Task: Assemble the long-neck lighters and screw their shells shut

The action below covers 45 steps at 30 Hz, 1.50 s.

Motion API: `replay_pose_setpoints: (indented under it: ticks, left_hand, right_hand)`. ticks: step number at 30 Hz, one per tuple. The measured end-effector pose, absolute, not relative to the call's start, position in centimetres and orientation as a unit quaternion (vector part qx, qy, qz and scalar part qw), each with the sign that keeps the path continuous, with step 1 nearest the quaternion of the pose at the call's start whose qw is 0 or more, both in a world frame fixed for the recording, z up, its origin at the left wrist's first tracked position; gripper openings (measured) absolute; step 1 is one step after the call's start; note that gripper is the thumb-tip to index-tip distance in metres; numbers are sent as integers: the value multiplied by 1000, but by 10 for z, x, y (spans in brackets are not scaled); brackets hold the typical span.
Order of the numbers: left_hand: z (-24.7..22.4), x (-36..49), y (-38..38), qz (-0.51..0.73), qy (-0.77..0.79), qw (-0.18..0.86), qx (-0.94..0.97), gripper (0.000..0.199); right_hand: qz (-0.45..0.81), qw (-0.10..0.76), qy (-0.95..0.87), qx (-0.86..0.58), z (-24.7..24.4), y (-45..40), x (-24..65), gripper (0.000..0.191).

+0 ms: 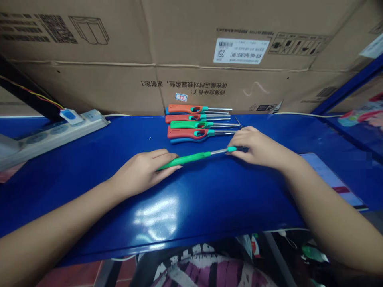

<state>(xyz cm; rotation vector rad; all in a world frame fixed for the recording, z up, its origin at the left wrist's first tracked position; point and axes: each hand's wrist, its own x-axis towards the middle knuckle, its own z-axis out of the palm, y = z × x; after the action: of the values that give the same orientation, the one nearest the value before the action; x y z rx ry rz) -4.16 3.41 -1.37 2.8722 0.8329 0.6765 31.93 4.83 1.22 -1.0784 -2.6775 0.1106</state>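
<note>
A green lighter [191, 158] with a metal stem is held level above the blue table [119, 223]. My left hand [149, 169] is closed round its green handle end. At the stem's far end, my right hand [254, 146] pinches a dark tool with a teal tip [231, 149], which meets the metal stem. Behind them lies a stack of long-necked lighters: an orange one [182, 109] at the back, then red ones, a green one [182, 124] and a red one [182, 133] above a blue one, metal stems pointing right.
Cardboard [185, 36] stands upright along the back. A white power strip [60, 133] with a plug lies at the left. To the right, a tablet or phone [329, 175] lies partly behind my right forearm. A thin dark rod [238, 121] rests near the stems.
</note>
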Motion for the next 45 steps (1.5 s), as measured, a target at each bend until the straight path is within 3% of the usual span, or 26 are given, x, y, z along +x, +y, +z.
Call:
replay_pose_setpoints:
  ticks: [12, 21, 34, 41, 45]
  left_hand:
    - [-21, -30, 21, 209, 265, 77, 938, 29]
    - [-17, -30, 27, 239, 289, 153, 914, 24]
    - [-12, -28, 28, 241, 417, 317, 817, 36]
    - [-2, -22, 26, 236, 455, 446, 734, 43]
    - [-2, -20, 22, 219, 470, 570, 637, 48]
  right_hand:
    - [20, 122, -951, -283, -12, 33, 279, 35]
    - [68, 161, -937, -304, 3, 32, 284, 24]
    - [73, 160, -937, -301, -3, 36, 285, 23]
    - [33, 196, -941, -274, -2, 35, 285, 24]
    - [-32, 234, -944, -230, -4, 31, 282, 23]
